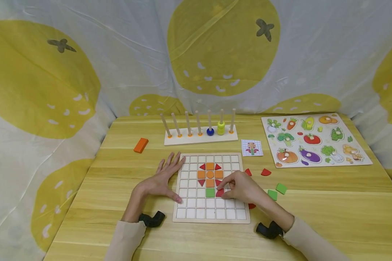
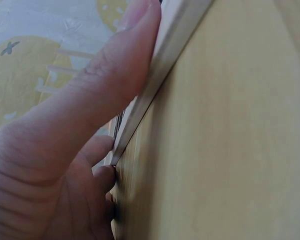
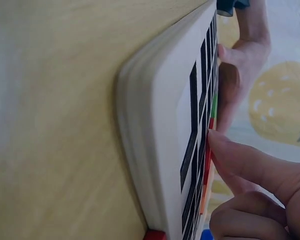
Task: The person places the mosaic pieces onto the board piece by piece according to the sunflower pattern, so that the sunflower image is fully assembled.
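Note:
A wooden grid board lies on the table, with orange, red and green tiles set in its squares. My right hand pinches a red quarter-circle tile between thumb and index finger, in the square right of a green square tile. In the right wrist view the thumb tip presses on that red piece, low against the grid. With fingers spread, my left hand rests along the board's left edge, the thumb over its lower left part. The left wrist view shows the left thumb lying against the board's rim.
Loose red tiles and green tiles lie right of the board. Behind it stand a peg rack and a pattern card. A vegetable puzzle is at the back right, an orange block at left.

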{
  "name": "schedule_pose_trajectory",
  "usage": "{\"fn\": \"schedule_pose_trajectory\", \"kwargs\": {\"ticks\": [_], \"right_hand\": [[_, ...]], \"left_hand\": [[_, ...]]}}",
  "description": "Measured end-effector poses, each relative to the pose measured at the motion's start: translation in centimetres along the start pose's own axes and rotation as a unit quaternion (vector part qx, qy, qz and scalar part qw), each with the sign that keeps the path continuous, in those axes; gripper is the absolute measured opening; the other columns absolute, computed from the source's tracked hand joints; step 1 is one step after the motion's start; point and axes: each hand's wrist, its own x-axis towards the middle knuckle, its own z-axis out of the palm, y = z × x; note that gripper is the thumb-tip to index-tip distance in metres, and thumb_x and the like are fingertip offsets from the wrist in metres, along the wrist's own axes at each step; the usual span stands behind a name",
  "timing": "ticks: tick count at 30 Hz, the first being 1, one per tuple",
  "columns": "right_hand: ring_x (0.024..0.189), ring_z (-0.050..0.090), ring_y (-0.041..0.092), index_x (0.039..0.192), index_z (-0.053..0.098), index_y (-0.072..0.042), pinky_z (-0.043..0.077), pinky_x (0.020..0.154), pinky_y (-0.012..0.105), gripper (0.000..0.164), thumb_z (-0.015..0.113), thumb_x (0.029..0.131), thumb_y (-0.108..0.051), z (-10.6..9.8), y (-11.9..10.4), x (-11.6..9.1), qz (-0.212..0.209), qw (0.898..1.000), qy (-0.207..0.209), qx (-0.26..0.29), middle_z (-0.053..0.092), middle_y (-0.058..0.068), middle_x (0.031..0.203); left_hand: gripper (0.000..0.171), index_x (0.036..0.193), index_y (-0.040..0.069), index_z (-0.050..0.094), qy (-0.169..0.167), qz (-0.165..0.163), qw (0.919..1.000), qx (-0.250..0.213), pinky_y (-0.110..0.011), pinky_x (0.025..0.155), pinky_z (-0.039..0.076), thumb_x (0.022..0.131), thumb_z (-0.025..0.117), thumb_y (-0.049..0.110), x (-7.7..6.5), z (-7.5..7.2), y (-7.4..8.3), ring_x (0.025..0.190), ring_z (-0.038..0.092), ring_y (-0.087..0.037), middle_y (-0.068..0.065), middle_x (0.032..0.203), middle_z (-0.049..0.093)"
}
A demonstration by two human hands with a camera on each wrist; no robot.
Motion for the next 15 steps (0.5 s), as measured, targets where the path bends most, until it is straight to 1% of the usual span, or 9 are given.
{"fn": "schedule_pose_trajectory", "kwargs": {"ticks": [3, 11, 15], "right_hand": [[0.061, 0.041, 0.016, 0.091, 0.084, -0.017, 0.025, 0.053, 0.022, 0.016, 0.090, 0.078, -0.009, 0.03, 0.02, -0.01, 0.003, 1.000, 0.002, 0.001, 0.046, -0.001, 0.062], [0.055, 0.034, 0.014, 0.094, 0.084, -0.016, 0.022, 0.052, 0.021, 0.018, 0.090, 0.079, -0.010, -0.27, 0.38, -0.23, -0.006, 1.000, -0.005, 0.010, 0.039, -0.003, 0.058], [0.053, 0.033, 0.012, 0.099, 0.084, -0.016, 0.023, 0.051, 0.020, 0.020, 0.088, 0.080, -0.010, -0.75, 0.78, -0.34, -0.011, 1.000, -0.009, 0.017, 0.036, -0.005, 0.056]], "left_hand": [[0.141, 0.168, 0.013, 0.005, -0.001, -0.003, 1.0000, -0.001, -0.063, 0.127, -0.015, 0.066, 0.097, 0.044, 0.01, 0.03, 0.04, 0.159, -0.025, -0.037, -0.012, 0.174, -0.018], [0.141, 0.168, 0.013, 0.005, -0.002, -0.005, 1.0000, 0.000, -0.063, 0.127, -0.015, 0.066, 0.097, 0.043, 0.04, 0.06, 0.02, 0.159, -0.025, -0.036, -0.012, 0.174, -0.018], [0.141, 0.168, 0.013, 0.005, -0.001, -0.005, 1.0000, 0.000, -0.063, 0.126, -0.015, 0.066, 0.097, 0.044, 0.02, 0.06, 0.00, 0.159, -0.025, -0.036, -0.012, 0.174, -0.018]]}}
